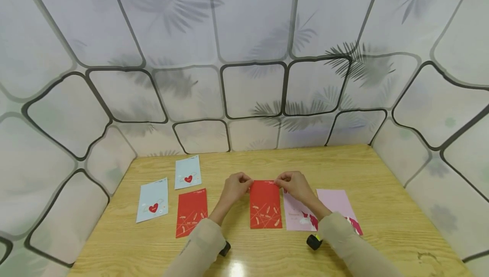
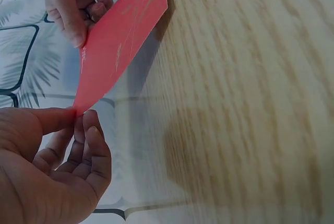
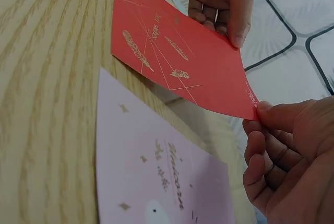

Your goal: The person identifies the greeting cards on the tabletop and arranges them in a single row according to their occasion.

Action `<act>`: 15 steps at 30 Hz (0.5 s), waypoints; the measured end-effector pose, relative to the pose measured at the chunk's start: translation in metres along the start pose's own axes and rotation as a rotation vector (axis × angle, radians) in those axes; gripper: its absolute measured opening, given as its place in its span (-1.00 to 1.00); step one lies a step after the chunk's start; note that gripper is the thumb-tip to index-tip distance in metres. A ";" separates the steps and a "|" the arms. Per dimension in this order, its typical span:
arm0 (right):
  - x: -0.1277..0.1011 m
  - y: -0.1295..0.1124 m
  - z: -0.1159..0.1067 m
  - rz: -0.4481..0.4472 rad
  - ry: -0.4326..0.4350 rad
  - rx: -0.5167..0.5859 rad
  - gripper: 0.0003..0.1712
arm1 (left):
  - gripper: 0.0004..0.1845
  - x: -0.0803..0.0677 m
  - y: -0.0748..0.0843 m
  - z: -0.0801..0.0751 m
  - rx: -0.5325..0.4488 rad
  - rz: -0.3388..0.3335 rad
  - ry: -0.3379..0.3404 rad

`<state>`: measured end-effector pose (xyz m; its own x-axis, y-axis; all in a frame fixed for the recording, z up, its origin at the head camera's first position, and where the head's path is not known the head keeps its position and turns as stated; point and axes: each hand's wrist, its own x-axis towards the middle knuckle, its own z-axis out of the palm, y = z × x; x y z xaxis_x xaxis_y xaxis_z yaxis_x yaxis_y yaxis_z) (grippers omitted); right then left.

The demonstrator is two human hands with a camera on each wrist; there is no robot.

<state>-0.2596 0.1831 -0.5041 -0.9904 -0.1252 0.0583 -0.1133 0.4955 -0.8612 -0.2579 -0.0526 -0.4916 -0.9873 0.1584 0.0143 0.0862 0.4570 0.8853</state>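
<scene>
Both hands pinch the far corners of a red card [image 1: 265, 205] printed with gold feathers and lines. My left hand [image 1: 235, 188] has its upper left corner between thumb and fingertips, and my right hand [image 1: 296, 186] has the upper right one. In the right wrist view the card [image 3: 167, 51] slopes, its far edge raised off the wood while the near edge is low by the table. Just right of it lies a pink unicorn card [image 1: 296, 213], partly covered by my right hand and forearm. A second red card [image 1: 192, 211] lies left of my left forearm.
Two pale blue cards with red hearts, a nearer one [image 1: 153, 200] and a farther one [image 1: 188, 173], lie on the left of the wooden table [image 1: 237, 164]. Another pink card [image 1: 338, 205] is at the right. Patterned cloth walls [image 1: 252, 90] enclose the table's back and sides.
</scene>
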 end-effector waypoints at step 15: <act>0.002 0.009 0.007 -0.089 0.028 -0.171 -0.91 | -0.89 0.002 -0.004 0.006 0.102 -0.028 0.025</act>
<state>-0.2621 0.1809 -0.5152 -0.9775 -0.1518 0.1464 -0.2096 0.6231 -0.7536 -0.2596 -0.0488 -0.4983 -0.9924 0.1229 0.0032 0.0705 0.5476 0.8338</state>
